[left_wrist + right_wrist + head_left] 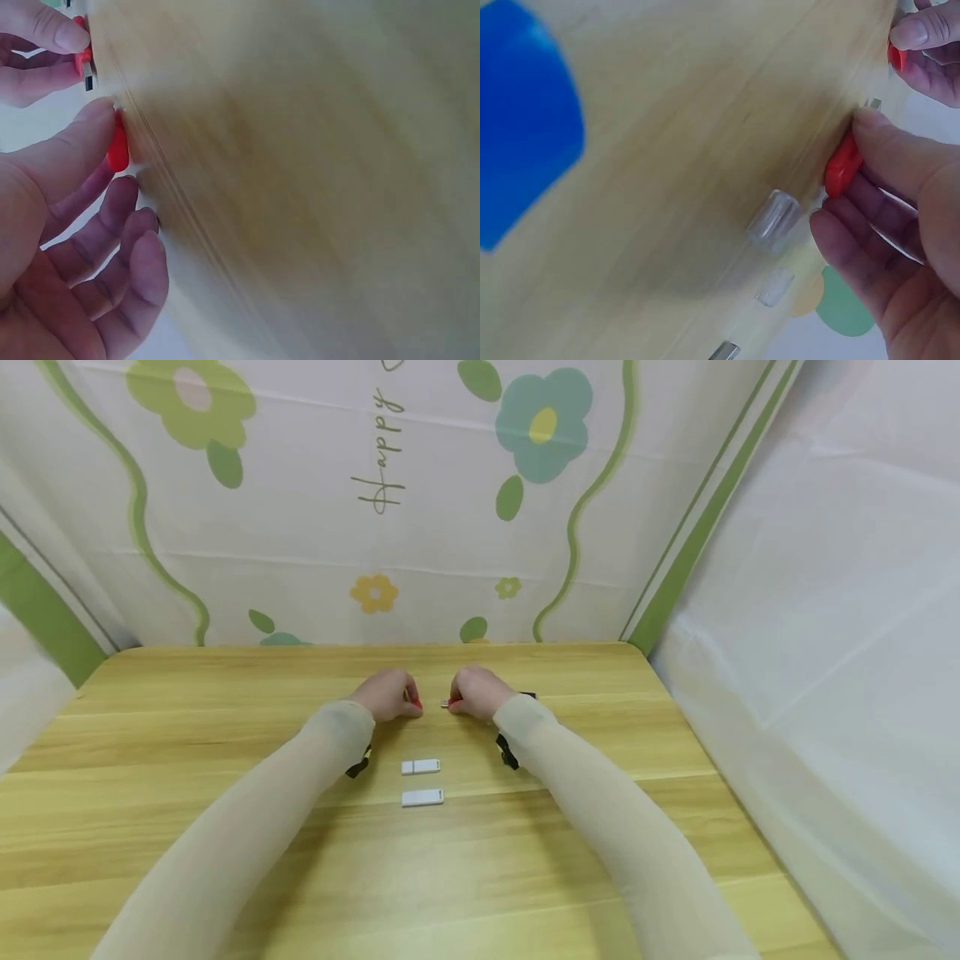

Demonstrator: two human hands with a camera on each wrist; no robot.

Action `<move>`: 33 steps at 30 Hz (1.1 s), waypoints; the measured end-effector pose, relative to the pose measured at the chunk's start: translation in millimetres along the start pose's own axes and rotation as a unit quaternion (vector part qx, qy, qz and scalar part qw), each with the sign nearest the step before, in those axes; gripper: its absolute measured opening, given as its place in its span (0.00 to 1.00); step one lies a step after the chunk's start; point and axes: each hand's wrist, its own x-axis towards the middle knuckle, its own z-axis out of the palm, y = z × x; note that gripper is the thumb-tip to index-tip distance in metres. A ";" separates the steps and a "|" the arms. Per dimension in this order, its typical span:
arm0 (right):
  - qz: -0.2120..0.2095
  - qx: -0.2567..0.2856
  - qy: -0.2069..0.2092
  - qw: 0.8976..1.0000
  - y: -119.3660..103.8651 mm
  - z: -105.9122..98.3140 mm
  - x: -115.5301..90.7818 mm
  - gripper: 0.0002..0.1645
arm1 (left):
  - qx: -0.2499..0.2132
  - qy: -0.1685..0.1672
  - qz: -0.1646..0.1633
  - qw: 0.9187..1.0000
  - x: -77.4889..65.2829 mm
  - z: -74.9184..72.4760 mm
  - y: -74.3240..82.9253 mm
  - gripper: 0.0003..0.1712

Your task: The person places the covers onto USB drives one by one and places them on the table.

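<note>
Over wooden tabletop (187, 710) | left hand (386, 696) pinching red cap (118, 146) | right hand (480, 693) pinching red USB drive (844, 166) | metal plug (88, 79) pointing leftward at cap, apart

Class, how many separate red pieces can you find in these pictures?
2: a red cap pinched by the left hand, and a red USB stick pinched by the right hand. The hands could hide more.

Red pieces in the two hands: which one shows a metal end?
The red stick in the right hand: a bare metal plug juts from it toward the left hand. The red cap-like piece in the left hand shows no metal.
</note>
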 end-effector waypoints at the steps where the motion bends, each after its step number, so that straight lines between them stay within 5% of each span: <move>1: 0.001 -0.001 -0.001 1.000 0.0 0.1 -0.7 0.09 | 0.000 0.001 0.005 1.000 0.5 1.0 -0.5 0.10; 9: -0.003 -0.024 0.012 1.000 -7.5 -3.1 -17.1 0.10 | 0.015 0.016 0.042 0.999 -7.8 1.2 -2.5 0.07; 21: -0.048 -0.030 0.039 0.998 -30.3 -15.9 -78.5 0.08 | 0.017 0.038 0.127 0.991 -77.0 -9.0 8.1 0.04; 27: -0.075 -0.012 0.075 0.994 -40.0 -8.5 -116.6 0.04 | 0.045 0.089 0.198 0.975 -127.1 -7.9 19.8 0.04; 33: -0.111 -0.028 0.114 0.987 -48.6 2.7 -155.8 0.03 | 0.075 0.153 0.295 0.940 -161.6 5.5 32.9 0.07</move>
